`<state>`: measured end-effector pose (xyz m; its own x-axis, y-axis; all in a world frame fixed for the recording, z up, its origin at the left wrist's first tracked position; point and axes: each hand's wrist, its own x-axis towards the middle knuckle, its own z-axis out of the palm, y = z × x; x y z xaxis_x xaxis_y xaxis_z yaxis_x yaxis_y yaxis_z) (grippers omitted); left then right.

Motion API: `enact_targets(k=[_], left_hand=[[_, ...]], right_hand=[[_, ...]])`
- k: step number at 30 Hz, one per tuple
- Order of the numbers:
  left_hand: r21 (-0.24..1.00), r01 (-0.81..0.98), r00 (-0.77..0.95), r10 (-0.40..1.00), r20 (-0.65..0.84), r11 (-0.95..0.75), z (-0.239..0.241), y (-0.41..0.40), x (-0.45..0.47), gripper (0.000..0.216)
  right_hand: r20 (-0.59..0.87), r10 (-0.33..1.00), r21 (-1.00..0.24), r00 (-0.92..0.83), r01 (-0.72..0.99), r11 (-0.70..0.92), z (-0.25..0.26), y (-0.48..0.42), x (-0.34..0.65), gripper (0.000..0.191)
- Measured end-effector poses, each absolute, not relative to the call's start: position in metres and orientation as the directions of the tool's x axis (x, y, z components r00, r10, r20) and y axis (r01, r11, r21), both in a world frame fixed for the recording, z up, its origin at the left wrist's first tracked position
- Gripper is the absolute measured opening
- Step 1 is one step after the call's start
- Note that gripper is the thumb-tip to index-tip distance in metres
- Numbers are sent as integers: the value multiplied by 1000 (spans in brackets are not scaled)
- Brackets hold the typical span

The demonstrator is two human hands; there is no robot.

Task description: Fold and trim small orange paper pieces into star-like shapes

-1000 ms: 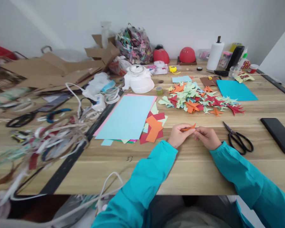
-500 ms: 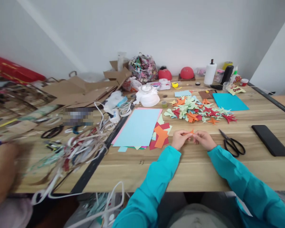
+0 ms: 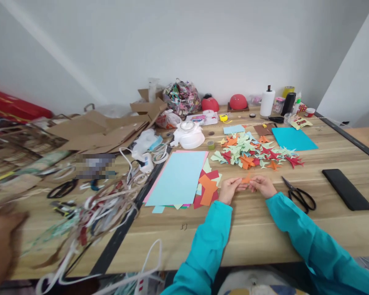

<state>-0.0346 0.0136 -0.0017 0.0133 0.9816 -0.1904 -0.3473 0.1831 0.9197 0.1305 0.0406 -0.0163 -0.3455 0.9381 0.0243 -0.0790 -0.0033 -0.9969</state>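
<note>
A small folded orange paper piece (image 3: pixel 246 179) is pinched between my left hand (image 3: pixel 229 190) and my right hand (image 3: pixel 263 185), low over the wooden table (image 3: pixel 252 229). Both hands have their fingers closed on it. Teal sleeves cover both arms. Just beyond lies a pile of folded paper shapes (image 3: pixel 254 151) in green, red and orange. Left of my hands sits a stack of coloured sheets (image 3: pixel 178 178) with a light blue one on top, and cut red and orange scraps (image 3: pixel 208 189) beside it.
Black scissors (image 3: pixel 299 196) and a black phone (image 3: pixel 346 189) lie right of my hands. A teal sheet (image 3: pixel 293 139), paper towel roll (image 3: pixel 267 103) and bottles stand at the back right. Cardboard (image 3: pixel 101 130), tangled strips (image 3: pixel 101 205) and a cable crowd the left. Another person's blurred hand (image 3: pixel 1 241) shows bottom left.
The view has lifted and pulled back, so more wall shows. My hands stay together on the orange piece. A blurred hand of another person has come into view at the bottom left.
</note>
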Motion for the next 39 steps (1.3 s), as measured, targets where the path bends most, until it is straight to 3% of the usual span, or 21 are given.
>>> enact_targets(k=[7, 12, 16, 28, 34, 39], left_hand=[[925, -372, -88, 989, -122, 81, 3, 19, -49, 38], [938, -328, -3, 993, -122, 114, -2, 17, -36, 45], [983, -152, -38, 993, -113, 106, -3, 16, -31, 30], [928, -336, 101, 986, -133, 160, -3, 16, -39, 32], [925, -378, -38, 998, -52, 34, -2, 15, -44, 39], [961, -272, 164, 986, 7, 38, -2, 9, -35, 46]], right_hand=[[-44, 985, -976, -166, -205, -78, -21, 51, 145, 29], [-37, 970, -981, -242, -177, -82, -19, 45, 140, 27], [-42, 954, -988, -296, -129, -83, -13, 40, 136, 27], [-10, 966, -992, -259, -117, -42, -8, 37, 137, 27], [-90, 966, -980, -244, -149, -129, -7, 32, 137, 34], [-31, 946, -983, -323, -161, -88, -8, 27, 136, 38]])
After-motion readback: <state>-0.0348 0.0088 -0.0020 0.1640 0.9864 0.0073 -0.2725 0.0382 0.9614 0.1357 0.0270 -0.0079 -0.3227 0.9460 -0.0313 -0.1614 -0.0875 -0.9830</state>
